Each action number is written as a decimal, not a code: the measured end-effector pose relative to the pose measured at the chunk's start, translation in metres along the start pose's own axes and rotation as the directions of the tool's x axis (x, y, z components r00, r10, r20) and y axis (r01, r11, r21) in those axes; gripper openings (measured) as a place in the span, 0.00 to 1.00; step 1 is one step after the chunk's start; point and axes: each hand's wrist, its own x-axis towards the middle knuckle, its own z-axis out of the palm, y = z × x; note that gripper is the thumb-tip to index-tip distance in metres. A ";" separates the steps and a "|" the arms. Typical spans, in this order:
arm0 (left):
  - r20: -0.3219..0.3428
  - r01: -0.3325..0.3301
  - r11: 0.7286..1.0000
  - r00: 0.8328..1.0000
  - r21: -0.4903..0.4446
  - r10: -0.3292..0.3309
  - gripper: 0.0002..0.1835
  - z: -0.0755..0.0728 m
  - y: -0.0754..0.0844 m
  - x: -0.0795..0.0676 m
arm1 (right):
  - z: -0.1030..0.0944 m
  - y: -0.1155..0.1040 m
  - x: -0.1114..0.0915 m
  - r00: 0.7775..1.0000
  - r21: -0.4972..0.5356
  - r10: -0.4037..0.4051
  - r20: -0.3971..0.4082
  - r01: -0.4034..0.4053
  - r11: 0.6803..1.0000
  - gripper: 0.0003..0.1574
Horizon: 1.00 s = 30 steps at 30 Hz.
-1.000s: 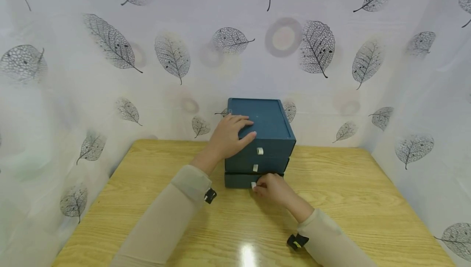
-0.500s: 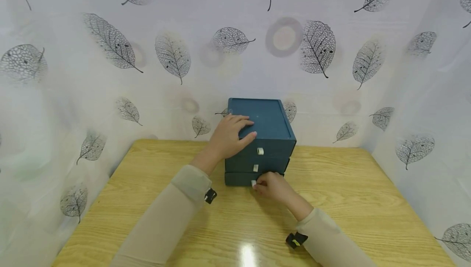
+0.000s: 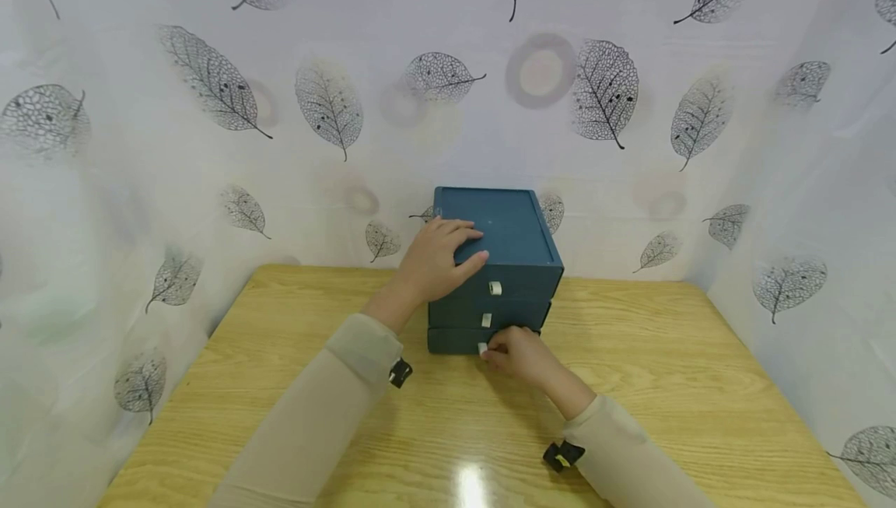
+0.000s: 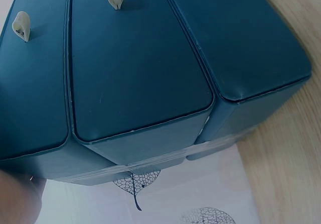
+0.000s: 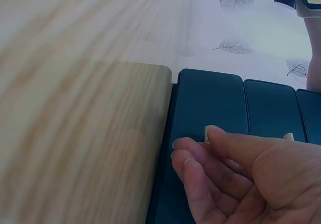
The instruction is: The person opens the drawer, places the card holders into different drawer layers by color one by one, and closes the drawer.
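Observation:
A dark blue drawer box (image 3: pixel 493 224) with three stacked drawers stands on the table; each drawer front has a small pale loop pull. My left hand (image 3: pixel 437 259) rests on the box's top left front edge, fingers spread over the lid. In the left wrist view only part of that hand shows at the lower left corner, beside the box. Down at the bottom drawer (image 3: pixel 451 341), my right hand (image 3: pixel 521 356) pinches its loop pull (image 5: pixel 207 133) between thumb and fingers. That drawer looks pushed in, its front close to the ones above. The drawers' insides are hidden.
The wooden table (image 3: pixel 665 383) spreads out around the box. Behind it hangs a pale curtain (image 3: pixel 392 10) printed with dark leaves, close to the box's back. Black bands (image 3: pixel 563 456) sit at both sleeve cuffs.
The bottom drawer has moved back a little with my right hand, and the dark gap above it has closed. My left hand has stayed on top of the box.

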 end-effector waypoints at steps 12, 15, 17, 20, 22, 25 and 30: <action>-0.002 0.001 1.000 1.000 -0.007 -0.002 0.26 0.000 0.001 -0.001 | 0.000 0.000 -0.001 1.000 0.013 0.004 0.013 -0.005 1.000 0.13; -0.003 0.007 1.000 1.000 -0.005 -0.007 0.26 0.000 0.001 -0.002 | 0.000 -0.001 -0.001 1.000 0.013 0.006 0.017 -0.006 1.000 0.13; -0.003 0.008 1.000 1.000 -0.005 -0.008 0.26 0.000 0.001 -0.001 | 0.000 -0.001 -0.001 1.000 0.013 0.009 0.014 -0.009 1.000 0.12; -0.003 0.005 1.000 1.000 -0.006 -0.005 0.27 0.000 0.001 -0.001 | 0.000 -0.002 -0.002 1.000 0.002 0.015 0.016 -0.015 1.000 0.13; -0.003 0.003 1.000 1.000 -0.009 -0.003 0.27 0.000 0.001 -0.001 | 0.000 -0.002 -0.002 1.000 -0.012 0.013 0.014 -0.013 1.000 0.13; -0.003 0.000 1.000 1.000 -0.011 0.000 0.27 0.001 0.001 -0.001 | -0.001 -0.003 -0.002 1.000 -0.028 0.002 0.013 -0.001 1.000 0.13; -0.006 -0.002 1.000 1.000 -0.012 0.002 0.27 0.000 0.002 0.000 | -0.003 -0.003 -0.001 1.000 -0.053 -0.019 0.009 0.019 0.998 0.14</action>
